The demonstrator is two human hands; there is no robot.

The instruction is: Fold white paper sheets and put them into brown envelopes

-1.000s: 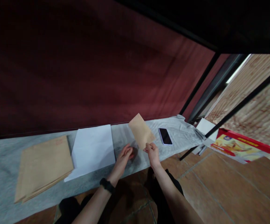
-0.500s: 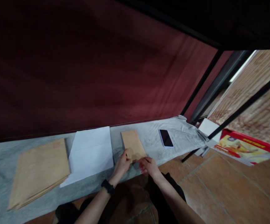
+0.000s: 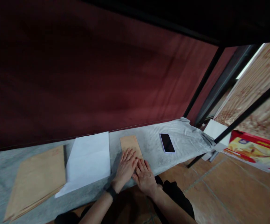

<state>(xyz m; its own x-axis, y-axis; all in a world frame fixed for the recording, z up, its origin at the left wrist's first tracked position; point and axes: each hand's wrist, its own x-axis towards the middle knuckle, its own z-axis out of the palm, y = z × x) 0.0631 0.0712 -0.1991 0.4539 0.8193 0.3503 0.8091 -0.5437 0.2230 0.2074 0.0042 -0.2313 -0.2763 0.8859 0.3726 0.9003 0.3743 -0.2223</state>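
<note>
Brown paper (image 3: 129, 142), near end hidden, apparently under hands (image 3: 125, 167)

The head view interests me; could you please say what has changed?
The small envelope came down onto the cloth; the right hand let go and, like the left hand, now lies palm-down over the near end. Phone, paper and large envelopes stayed put.

Both hands press flat, fingers spread, on a small brown envelope (image 3: 129, 142), the left hand (image 3: 126, 166) touching the right hand (image 3: 146, 179). A dark watch (image 3: 112, 191) circles the left wrist. On the grey cloth (image 3: 150, 140), white paper (image 3: 90, 158) lies to the left, then a stack of larger envelopes (image 3: 38, 177); a phone (image 3: 167, 143) lies to the right. A red and yellow box (image 3: 257, 151) stands beyond.
</note>
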